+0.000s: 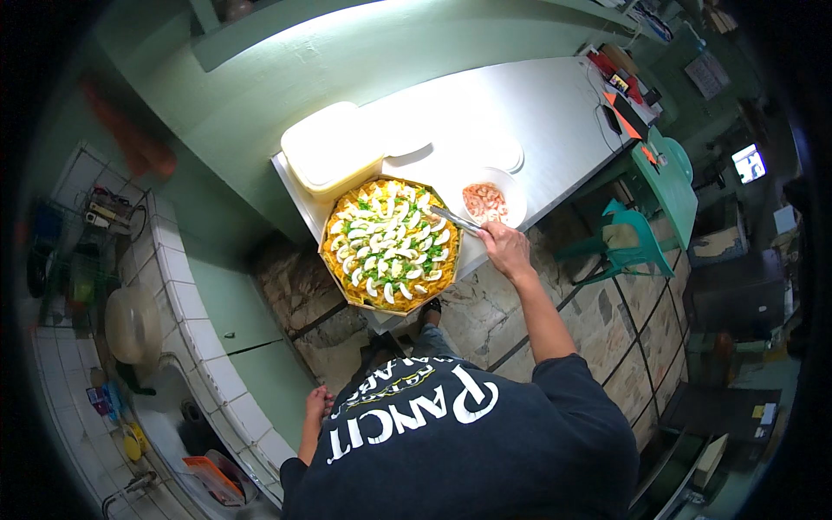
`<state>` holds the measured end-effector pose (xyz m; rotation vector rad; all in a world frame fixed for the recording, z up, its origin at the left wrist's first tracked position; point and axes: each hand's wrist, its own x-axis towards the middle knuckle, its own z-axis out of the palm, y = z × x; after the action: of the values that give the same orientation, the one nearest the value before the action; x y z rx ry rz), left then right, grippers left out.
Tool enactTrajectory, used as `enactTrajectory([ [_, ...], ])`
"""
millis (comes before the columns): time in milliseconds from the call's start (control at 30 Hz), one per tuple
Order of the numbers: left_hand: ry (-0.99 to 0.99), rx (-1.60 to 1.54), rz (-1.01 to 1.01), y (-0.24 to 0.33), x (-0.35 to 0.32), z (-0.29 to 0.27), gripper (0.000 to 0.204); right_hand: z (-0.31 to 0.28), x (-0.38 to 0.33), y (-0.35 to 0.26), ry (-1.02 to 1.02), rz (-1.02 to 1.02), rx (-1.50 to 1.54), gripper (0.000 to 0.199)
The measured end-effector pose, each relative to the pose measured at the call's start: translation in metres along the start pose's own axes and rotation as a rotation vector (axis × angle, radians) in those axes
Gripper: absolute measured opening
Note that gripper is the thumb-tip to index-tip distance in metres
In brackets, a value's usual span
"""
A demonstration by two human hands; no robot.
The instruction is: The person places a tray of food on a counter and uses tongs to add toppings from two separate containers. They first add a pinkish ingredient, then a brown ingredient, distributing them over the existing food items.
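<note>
My right hand (506, 247) is closed around the handle of metal tongs (456, 220), whose tips reach the right edge of the noodle dish. The large eight-sided tray (348, 299) sits at the table's near left end. It is filled with yellow noodles (336, 244) topped with white egg slices and chopped greens. Just right of the tongs stands a white bowl (517, 192) holding pinkish shrimp (485, 202). Down beside my body, away from the table, my left hand (319, 403) hangs with curled fingers and nothing visible in it.
A cream lidded container (334, 143) stands behind the tray on the white table (555, 113). At the far right are a green plastic chair (637, 243) and a green table (680, 195). A tiled counter (195, 312) with a sink lies left.
</note>
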<state>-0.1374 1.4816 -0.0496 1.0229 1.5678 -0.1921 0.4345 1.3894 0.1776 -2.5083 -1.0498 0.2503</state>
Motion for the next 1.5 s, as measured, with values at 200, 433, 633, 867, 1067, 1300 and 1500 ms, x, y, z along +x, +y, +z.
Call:
enactTrajectory([
  [200,-0.033,-0.13,-0.026,-0.028,0.0,-0.003,0.027,0.044,-0.015,-0.055,-0.028,-0.294,0.195,0.018],
  [433,0.023,-0.143,-0.045,-0.049,-0.017,-0.007,0.031,0.098,-0.013,-0.093,0.261,-0.681,-0.269,0.021],
  [633,0.053,0.029,-0.131,-0.057,-0.035,-0.013,0.031,0.089,-0.022,-0.088,0.189,-0.688,-0.096,0.021],
  [867,-0.031,-0.094,0.04,-0.069,0.005,-0.014,0.03,0.032,-0.016,-0.035,0.218,-0.237,0.141,0.021],
  [1067,0.046,-0.073,0.018,-0.041,0.016,-0.006,0.028,-0.004,-0.02,0.017,0.062,0.104,-0.016,0.031],
  [1300,-0.024,-0.04,-0.007,-0.007,0.006,-0.007,0.027,0.013,-0.021,0.011,0.023,0.151,0.031,0.03],
  [1500,-0.025,-0.076,-0.029,-0.008,0.012,-0.008,0.025,0.013,-0.024,0.011,0.081,0.049,-0.01,0.027],
])
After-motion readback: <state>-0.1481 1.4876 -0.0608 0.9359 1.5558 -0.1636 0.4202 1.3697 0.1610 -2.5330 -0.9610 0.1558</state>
